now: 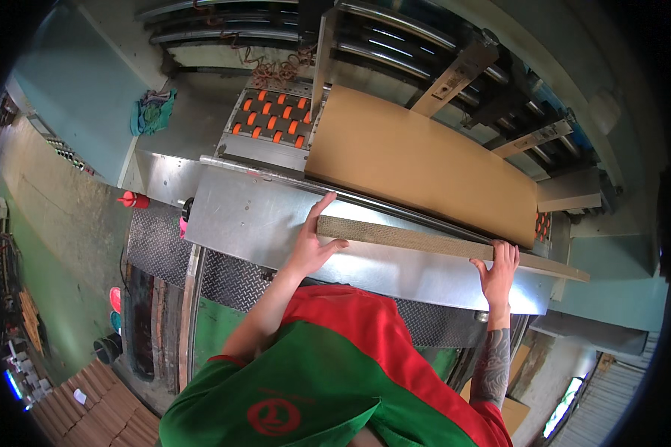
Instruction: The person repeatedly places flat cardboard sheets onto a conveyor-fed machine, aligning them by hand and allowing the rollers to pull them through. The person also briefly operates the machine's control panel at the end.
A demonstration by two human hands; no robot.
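A stack of corrugated cardboard sheets (406, 237) shows its fluted edges as a long narrow band above the metal table. My left hand (308, 246) is at its left end, thumb along the near side and fingers reaching past the end corner. Farther right, my right hand (497, 277) grips the same stack, with fingers over the top and thumb on the near side. Just beyond, a broad brown cardboard sheet (425, 160) lies in the machine behind a metal bar (276, 177). What is under the stack is hidden.
Orange rollers (272, 118) sit left of the brown sheet, beside an upright metal guide (323, 63). Metal arms (458, 78) reach over from the back. The steel table (235, 212) runs along my front. A teal cloth (153, 112) and a red bottle (134, 199) are at the left.
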